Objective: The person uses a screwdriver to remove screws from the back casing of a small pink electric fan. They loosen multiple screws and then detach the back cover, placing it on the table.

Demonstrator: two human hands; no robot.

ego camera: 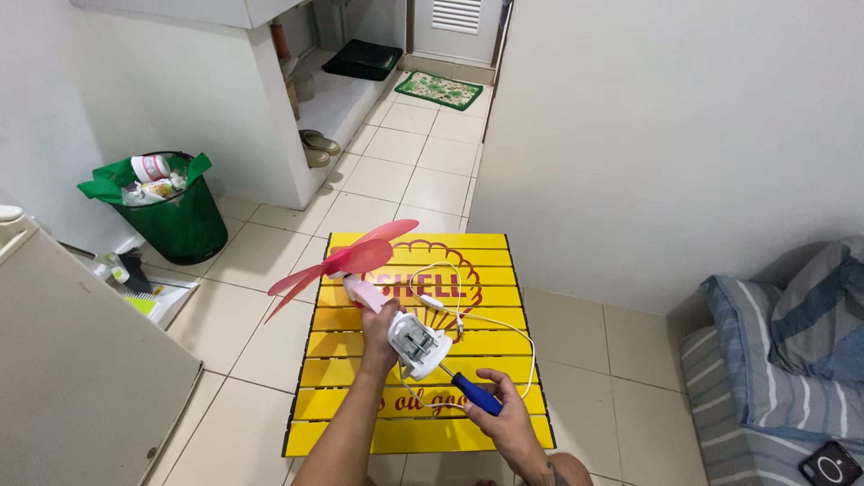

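Note:
My left hand [382, 337] grips a small white and pink fan [396, 326] by its body, above a yellow slatted table [342, 414]. The fan's pink blades [346, 258] point up and to the left. Its white base [419, 346] faces my right hand, with the underside open and metal parts showing. My right hand [510, 416] holds a blue-handled screwdriver [475, 393] whose tip touches the base. A white cable [504, 326] loops from the fan across the table.
A green bin [184, 220] full of rubbish stands at the left wall. A dustpan and brush [135, 279] lie beside a beige cabinet [81, 360]. A striped cushion [792, 333] and a phone [832, 465] sit at the right. Sandals [319, 144] and a floor mat [441, 90] lie further off.

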